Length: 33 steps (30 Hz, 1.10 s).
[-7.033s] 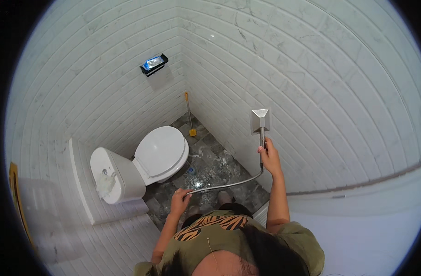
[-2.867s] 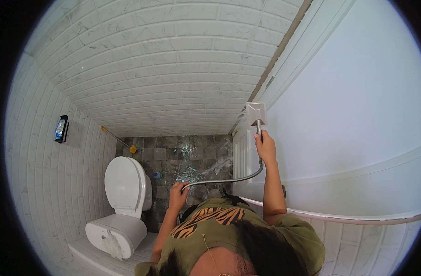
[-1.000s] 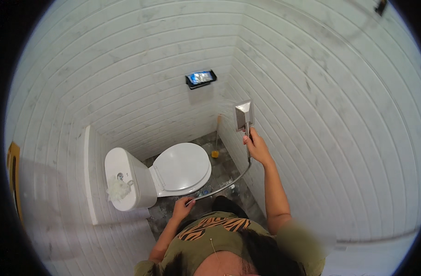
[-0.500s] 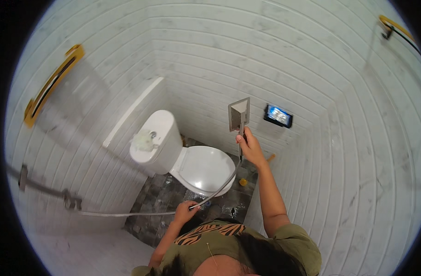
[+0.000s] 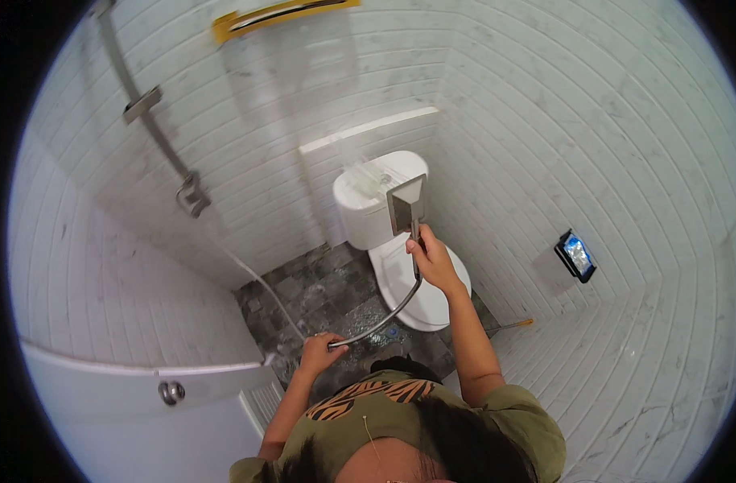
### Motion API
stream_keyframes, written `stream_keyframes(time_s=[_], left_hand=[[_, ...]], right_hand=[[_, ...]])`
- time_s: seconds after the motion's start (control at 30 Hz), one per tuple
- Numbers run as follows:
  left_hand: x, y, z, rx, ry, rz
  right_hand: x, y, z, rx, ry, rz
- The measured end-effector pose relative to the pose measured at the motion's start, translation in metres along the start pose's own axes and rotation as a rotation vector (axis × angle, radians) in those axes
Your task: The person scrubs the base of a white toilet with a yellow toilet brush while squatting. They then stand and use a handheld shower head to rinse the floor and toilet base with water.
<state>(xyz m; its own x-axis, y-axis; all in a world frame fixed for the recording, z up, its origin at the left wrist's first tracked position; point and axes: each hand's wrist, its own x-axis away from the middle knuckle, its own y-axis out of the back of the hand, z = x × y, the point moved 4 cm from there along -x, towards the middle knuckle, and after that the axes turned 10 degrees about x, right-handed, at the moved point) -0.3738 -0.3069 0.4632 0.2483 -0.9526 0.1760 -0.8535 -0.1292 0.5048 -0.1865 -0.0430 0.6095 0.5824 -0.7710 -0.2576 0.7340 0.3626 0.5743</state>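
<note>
My right hand [image 5: 432, 259] grips the handle of a rectangular grey shower head [image 5: 406, 205], held up in front of the toilet's tank. Pale streaks, which look like water spray, cross the white tank lid [image 5: 360, 187] beside the shower head. From the handle a flexible metal hose [image 5: 381, 322] curves down to my left hand [image 5: 321, 354], whose fingers are closed around it low and near my body. Beyond that hand the hose runs up and left toward the wall. Below my right hand the white toilet lid [image 5: 432, 310] is down, partly hidden by my forearm.
A metal shower rail [image 5: 130, 84] with fittings stands at the left wall. Above is a yellow wall bar [image 5: 283, 14]. A black-framed device with a lit screen [image 5: 577, 253] is on the right wall. A pale door with a round knob [image 5: 171, 393] is lower left. The dark tiled floor [image 5: 323, 282] looks wet.
My view has turned left, bringing the door and more of the shower rail in. The shower head now overlaps the tank instead of the wall. Both hands keep their hold.
</note>
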Motion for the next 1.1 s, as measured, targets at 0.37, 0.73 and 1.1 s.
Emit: stream_keyframes(time_s=[0.37, 0.73, 1.1], left_hand=[[0.102, -0.009, 0.051, -0.142, 0.025, -0.029], [0.093, -0.032, 0.034, -0.152, 0.005, 0.018], [0.083, -0.048, 0.034, -0.173, -0.004, 0.000]], right_hand=[[0.108, -0.062, -0.003, 0.029, -0.072, 0.213], [0.145, -0.061, -0.050, 0.022, -0.176, 0.338], [0.152, -0.070, -0.046, 0.015, -0.155, 0.479]])
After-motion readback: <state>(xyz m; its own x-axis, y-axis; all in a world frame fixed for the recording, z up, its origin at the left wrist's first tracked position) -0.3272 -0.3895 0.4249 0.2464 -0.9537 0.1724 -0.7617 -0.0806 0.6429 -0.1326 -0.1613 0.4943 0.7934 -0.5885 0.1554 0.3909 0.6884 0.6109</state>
